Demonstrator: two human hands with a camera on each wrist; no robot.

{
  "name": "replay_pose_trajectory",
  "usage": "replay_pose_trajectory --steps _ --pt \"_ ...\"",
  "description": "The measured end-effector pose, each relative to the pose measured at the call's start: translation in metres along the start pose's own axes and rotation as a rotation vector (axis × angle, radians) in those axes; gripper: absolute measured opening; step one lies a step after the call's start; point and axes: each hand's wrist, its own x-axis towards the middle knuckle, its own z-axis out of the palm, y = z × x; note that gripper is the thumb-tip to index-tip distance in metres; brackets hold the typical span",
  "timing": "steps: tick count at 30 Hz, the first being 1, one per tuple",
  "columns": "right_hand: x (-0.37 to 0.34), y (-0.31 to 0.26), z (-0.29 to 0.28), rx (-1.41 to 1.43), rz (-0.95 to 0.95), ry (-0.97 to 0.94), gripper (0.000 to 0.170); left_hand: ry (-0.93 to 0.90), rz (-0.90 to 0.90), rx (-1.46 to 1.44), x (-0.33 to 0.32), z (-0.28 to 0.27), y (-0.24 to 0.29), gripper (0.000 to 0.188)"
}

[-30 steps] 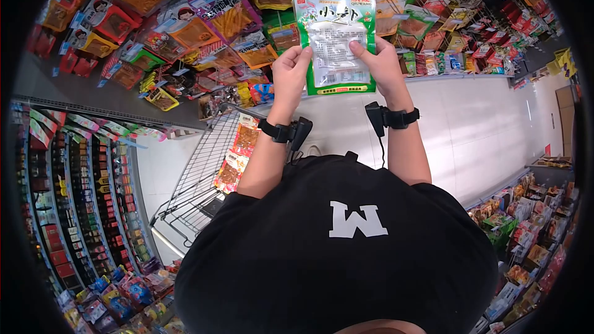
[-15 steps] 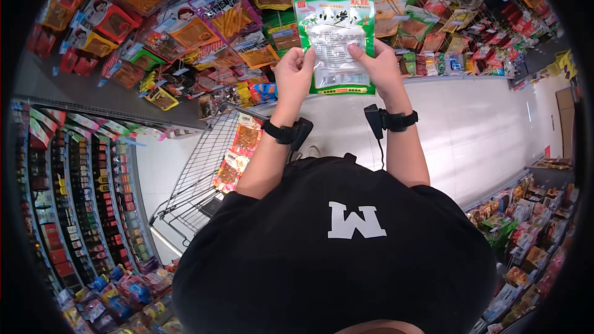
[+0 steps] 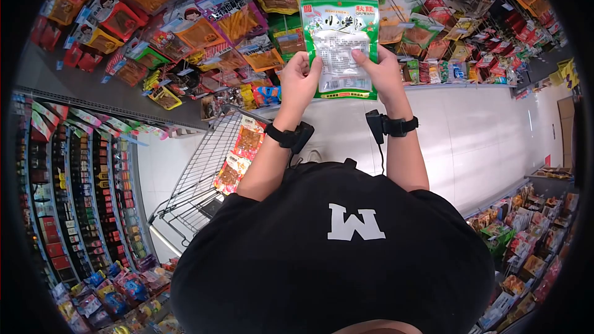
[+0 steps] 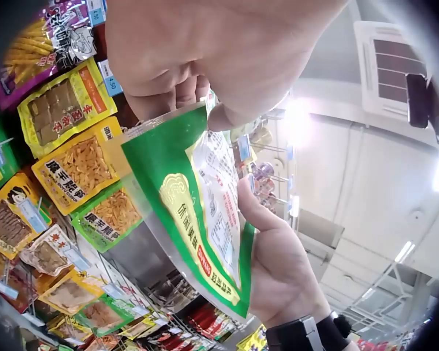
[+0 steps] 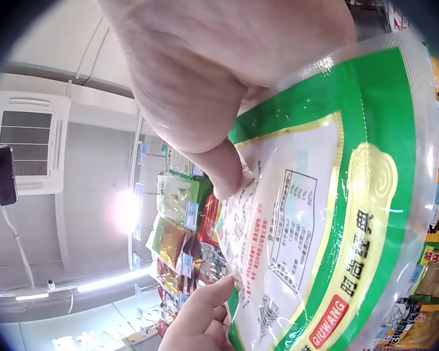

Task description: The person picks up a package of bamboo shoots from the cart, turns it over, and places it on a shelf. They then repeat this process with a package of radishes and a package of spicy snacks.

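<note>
Gripping one green-edged packet (image 3: 341, 49): left hand (image 3: 299, 85), right hand (image 3: 386, 78), thumbs on its printed face, fingers curled behind.

Here we are, both arms stretched forward, the left forearm (image 3: 263, 170) slanting right toward its far end, the right forearm (image 3: 405, 156) leaning left. Our left hand (image 3: 297, 86) is up at the far left, gripping, its thumb (image 3: 316, 68) pointing to the far side and its fingers (image 3: 299, 62) curled. Over on the right, our right hand (image 3: 386, 77) pinches too, thumb (image 3: 361, 57) angled left, most fingers hidden behind. The hands are apart, roughly level.
</note>
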Motion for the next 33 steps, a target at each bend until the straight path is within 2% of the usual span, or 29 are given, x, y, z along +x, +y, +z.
replay_pose_trajectory --steps 9,18,24,27,29,33 --pt "0.003 0.001 -0.002 -0.002 -0.012 -0.011 0.031 0.006 -0.016 -0.019 0.005 0.003 -0.007 0.011" --pt "0.003 -0.001 -0.002 -0.001 -0.025 0.042 0.033 -0.070 -0.062 -0.056 0.013 -0.002 -0.017 0.019" --pt "0.004 -0.001 -0.001 0.006 -0.043 0.054 0.033 -0.071 -0.032 -0.086 0.018 0.002 -0.010 0.021" --pt "0.002 -0.003 0.001 0.023 -0.024 0.065 0.033 -0.082 -0.040 -0.121 0.023 0.001 -0.012 0.019" --pt "0.003 -0.003 0.003 0.024 -0.025 0.087 0.034 -0.115 -0.031 -0.247 0.025 0.002 -0.009 0.016" --pt "0.001 -0.006 0.007 0.034 -0.033 0.105 0.033 -0.136 -0.025 -0.249 0.027 0.004 -0.009 0.014"
